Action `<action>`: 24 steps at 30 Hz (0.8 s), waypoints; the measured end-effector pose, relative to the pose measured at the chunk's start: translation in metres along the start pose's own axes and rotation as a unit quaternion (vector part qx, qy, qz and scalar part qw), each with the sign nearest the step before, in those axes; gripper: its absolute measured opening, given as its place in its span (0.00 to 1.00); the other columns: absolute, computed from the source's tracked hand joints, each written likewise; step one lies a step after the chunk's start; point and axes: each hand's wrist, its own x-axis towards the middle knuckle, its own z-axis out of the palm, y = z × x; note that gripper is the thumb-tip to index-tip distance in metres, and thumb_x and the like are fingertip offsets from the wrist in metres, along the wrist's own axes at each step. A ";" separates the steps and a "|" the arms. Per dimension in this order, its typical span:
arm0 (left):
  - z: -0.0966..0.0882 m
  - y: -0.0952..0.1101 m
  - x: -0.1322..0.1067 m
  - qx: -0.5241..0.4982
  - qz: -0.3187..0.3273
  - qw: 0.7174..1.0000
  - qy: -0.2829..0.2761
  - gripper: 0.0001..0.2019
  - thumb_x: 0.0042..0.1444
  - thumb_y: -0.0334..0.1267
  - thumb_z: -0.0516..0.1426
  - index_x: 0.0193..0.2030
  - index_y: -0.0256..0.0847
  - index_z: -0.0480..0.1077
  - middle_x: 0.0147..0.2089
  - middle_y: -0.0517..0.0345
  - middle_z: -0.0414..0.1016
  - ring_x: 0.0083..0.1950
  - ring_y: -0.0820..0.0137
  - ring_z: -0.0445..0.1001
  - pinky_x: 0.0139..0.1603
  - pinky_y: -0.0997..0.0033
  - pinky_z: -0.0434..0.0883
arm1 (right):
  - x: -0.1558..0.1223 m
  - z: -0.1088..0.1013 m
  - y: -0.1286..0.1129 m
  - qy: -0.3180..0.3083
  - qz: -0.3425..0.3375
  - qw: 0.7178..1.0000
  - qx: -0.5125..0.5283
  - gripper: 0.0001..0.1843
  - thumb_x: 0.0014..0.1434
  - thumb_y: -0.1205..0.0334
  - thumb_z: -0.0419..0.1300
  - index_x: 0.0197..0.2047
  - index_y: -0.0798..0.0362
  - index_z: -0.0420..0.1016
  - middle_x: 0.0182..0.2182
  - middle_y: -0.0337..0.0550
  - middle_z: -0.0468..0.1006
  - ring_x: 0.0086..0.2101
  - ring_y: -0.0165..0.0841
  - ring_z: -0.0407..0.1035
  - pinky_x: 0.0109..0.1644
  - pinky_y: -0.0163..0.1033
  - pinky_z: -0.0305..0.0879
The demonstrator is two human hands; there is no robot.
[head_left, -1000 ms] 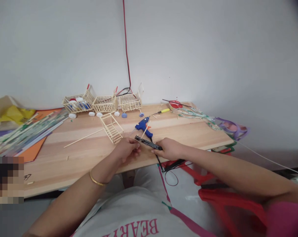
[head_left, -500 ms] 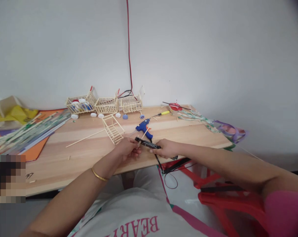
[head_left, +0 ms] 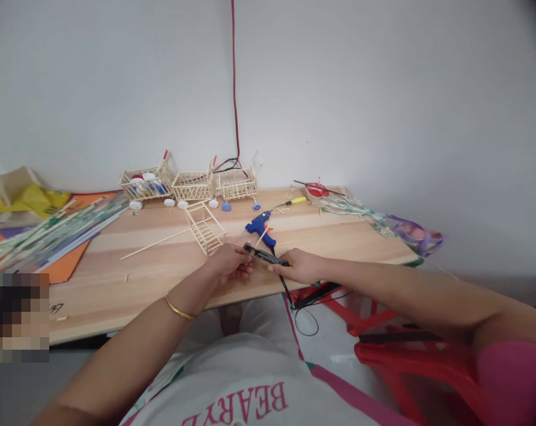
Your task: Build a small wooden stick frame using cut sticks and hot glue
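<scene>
The head camera looks down on a wooden board (head_left: 161, 278) that serves as a table in front of a white wall. Both of the person's hands meet near its front edge.

The right hand (head_left: 297, 267) is closed around the rear part of a black tool (head_left: 265, 255), which lies almost level just above the board with its front end pointing to the left. The left hand (head_left: 227, 265) has its fingertips pinched together at that front end, gripping a thin stick (head_left: 260, 238) that slants up and away from the tool's tip. A gold bangle (head_left: 179, 309) sits on the left wrist.

Just behind the tool lies a blue glue gun (head_left: 259, 225), and a black cord (head_left: 306, 313) hangs off the board's edge below the right hand. To the left of the glue gun a stick frame (head_left: 204, 228) stands tilted, with a long stick (head_left: 155, 244) lying beside it.

Along the wall stand three small stick carts (head_left: 191, 186) in a row, with bottle caps (head_left: 174, 203) in front of them. A yellow-handled screwdriver (head_left: 294, 201) and a red dish (head_left: 316, 190) lie to the back right.

Sheets of paper (head_left: 50, 236) cover the board's left end. A red cable (head_left: 235, 89) runs up the wall. Red plastic furniture (head_left: 383, 349) stands below the right arm.
</scene>
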 end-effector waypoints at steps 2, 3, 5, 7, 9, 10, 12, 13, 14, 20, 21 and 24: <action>0.000 -0.001 -0.001 -0.003 0.004 1.000 0.002 0.06 0.46 0.31 0.62 0.26 0.33 0.69 0.18 0.59 0.69 0.19 0.76 0.69 0.21 0.76 0.69 | 0.001 -0.001 0.000 -0.013 0.015 1.000 0.002 0.37 0.56 0.31 0.40 0.24 0.57 0.70 0.18 0.43 0.67 0.20 0.29 0.58 0.23 0.33 0.51; 0.000 -0.001 -0.001 -0.005 0.007 1.000 0.001 0.06 0.45 0.31 0.63 0.26 0.33 0.69 0.18 0.60 0.69 0.18 0.76 0.69 0.22 0.76 0.69 | 0.001 -0.002 0.000 -0.015 0.017 1.000 0.002 0.37 0.56 0.31 0.40 0.24 0.57 0.70 0.18 0.43 0.67 0.20 0.29 0.58 0.23 0.33 0.51; -0.001 -0.002 -0.002 -0.009 0.011 1.000 -0.001 0.07 0.44 0.32 0.64 0.25 0.33 0.69 0.18 0.60 0.69 0.18 0.77 0.68 0.22 0.76 0.70 | 0.002 -0.002 0.000 -0.017 0.015 1.000 0.006 0.37 0.55 0.30 0.41 0.23 0.57 0.69 0.18 0.43 0.67 0.19 0.28 0.58 0.23 0.33 0.52; -0.002 -0.003 -0.002 -0.015 0.014 1.000 -0.004 0.08 0.44 0.32 0.64 0.25 0.33 0.69 0.19 0.60 0.69 0.19 0.77 0.68 0.22 0.76 0.70 | 0.003 -0.001 0.001 -0.036 0.022 0.998 0.038 0.37 0.54 0.29 0.41 0.23 0.56 0.67 0.17 0.42 0.66 0.19 0.28 0.59 0.22 0.33 0.54; -0.002 -0.003 -0.002 -0.022 0.015 1.000 -0.004 0.08 0.44 0.32 0.64 0.25 0.32 0.68 0.20 0.60 0.69 0.19 0.77 0.68 0.21 0.77 0.69 | 0.004 0.000 0.003 -0.067 0.044 0.993 0.090 0.37 0.52 0.27 0.41 0.23 0.56 0.65 0.17 0.41 0.66 0.19 0.28 0.61 0.23 0.32 0.57; -0.003 -0.003 -0.002 -0.026 0.015 1.000 -0.003 0.08 0.45 0.31 0.64 0.25 0.32 0.68 0.20 0.60 0.69 0.18 0.78 0.68 0.21 0.77 0.69 | 0.005 0.000 0.004 -0.078 0.053 0.989 0.112 0.38 0.52 0.27 0.40 0.23 0.55 0.65 0.17 0.41 0.66 0.19 0.28 0.62 0.23 0.32 0.58; -0.003 -0.002 -0.001 -0.035 0.015 0.999 -0.002 0.07 0.46 0.30 0.62 0.25 0.32 0.68 0.20 0.60 0.69 0.18 0.78 0.67 0.20 0.78 0.68 | 0.007 -0.001 0.006 -0.080 0.057 0.987 0.130 0.38 0.50 0.25 0.40 0.24 0.55 0.64 0.17 0.40 0.67 0.19 0.28 0.63 0.23 0.32 0.60; -0.003 -0.002 -0.002 -0.040 0.013 0.999 -0.004 0.06 0.47 0.28 0.62 0.25 0.32 0.68 0.20 0.60 0.69 0.18 0.79 0.67 0.20 0.78 0.68 | 0.007 -0.001 0.007 -0.075 0.052 0.988 0.127 0.37 0.50 0.25 0.41 0.24 0.55 0.63 0.18 0.40 0.67 0.19 0.28 0.63 0.23 0.32 0.60; -0.004 -0.002 -0.003 -0.046 0.009 0.999 -0.008 0.05 0.47 0.27 0.61 0.26 0.32 0.68 0.20 0.60 0.69 0.18 0.79 0.66 0.20 0.78 0.68 | 0.006 -0.003 0.008 -0.072 0.045 0.989 0.122 0.37 0.50 0.25 0.41 0.25 0.54 0.63 0.18 0.40 0.67 0.19 0.28 0.63 0.23 0.32 0.60; -0.002 0.001 -0.010 -0.091 -0.018 0.995 -0.038 0.03 0.49 0.23 0.57 0.29 0.32 0.68 0.22 0.58 0.70 0.18 0.79 0.66 0.20 0.78 0.68 | -0.005 -0.011 0.008 -0.088 0.014 0.988 0.130 0.36 0.52 0.27 0.41 0.29 0.54 0.64 0.21 0.40 0.69 0.21 0.27 0.63 0.25 0.31 0.61; -0.001 0.002 -0.010 -0.101 -0.019 0.994 -0.043 0.04 0.49 0.23 0.56 0.28 0.33 0.67 0.21 0.59 0.69 0.18 0.79 0.65 0.20 0.79 0.67 | -0.007 -0.012 0.008 -0.090 0.013 0.987 0.133 0.35 0.52 0.27 0.41 0.29 0.54 0.64 0.21 0.40 0.69 0.21 0.27 0.63 0.25 0.31 0.61; 0.002 0.001 -0.011 -0.131 -0.017 0.990 -0.054 0.06 0.50 0.22 0.54 0.27 0.35 0.63 0.20 0.62 0.65 0.16 0.81 0.60 0.18 0.81 0.63 | -0.008 -0.012 0.008 -0.091 0.012 0.987 0.135 0.35 0.53 0.28 0.42 0.30 0.55 0.65 0.22 0.41 0.69 0.22 0.27 0.63 0.27 0.31 0.61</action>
